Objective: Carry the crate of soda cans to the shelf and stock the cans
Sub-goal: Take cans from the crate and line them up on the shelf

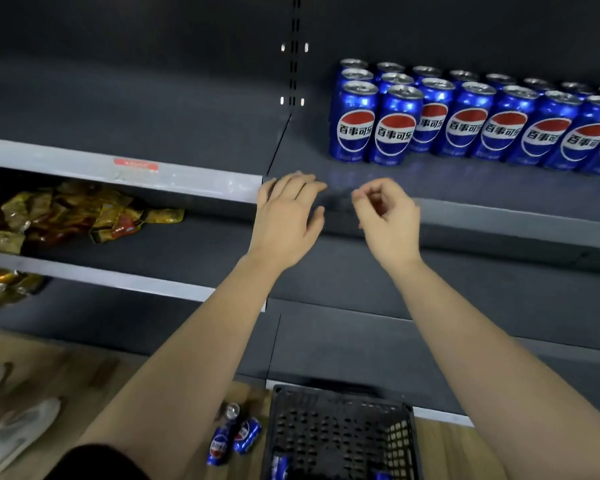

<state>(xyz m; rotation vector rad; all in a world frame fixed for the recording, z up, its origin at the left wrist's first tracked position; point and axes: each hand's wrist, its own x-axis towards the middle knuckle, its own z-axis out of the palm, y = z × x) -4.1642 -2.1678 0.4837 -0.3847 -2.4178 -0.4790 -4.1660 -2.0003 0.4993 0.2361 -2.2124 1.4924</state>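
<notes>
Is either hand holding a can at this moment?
No, the left hand and right hand are both empty, near the shelf in front of the cans.

Dark grey shelving (153, 109), wooden plank floor (84, 368).
</notes>
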